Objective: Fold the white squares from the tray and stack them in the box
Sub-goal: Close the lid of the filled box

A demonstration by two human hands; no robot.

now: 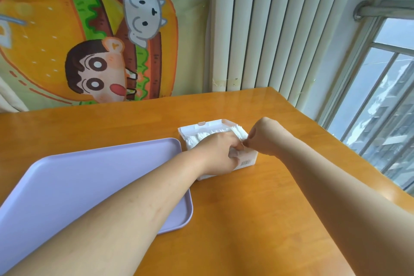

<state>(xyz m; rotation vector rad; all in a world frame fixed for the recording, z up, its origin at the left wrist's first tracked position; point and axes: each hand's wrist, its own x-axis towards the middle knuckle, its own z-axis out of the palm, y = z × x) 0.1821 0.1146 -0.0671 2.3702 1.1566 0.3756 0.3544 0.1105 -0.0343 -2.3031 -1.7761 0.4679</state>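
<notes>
The wooden table point(246, 197) carries a lilac tray point(89, 175) on the left and, just beside its far corner, a small white box point(248, 161). Both hands are at the box. The left hand point(217, 154) reaches in from above, its fingers curled round the squares point(238, 130), and the right hand point(266, 136) pinches their edge at the right wall. I think the stack is being seated. It is best to press evenly, keep the edges in line, and release slowly, so the folds do not spring open.
</notes>
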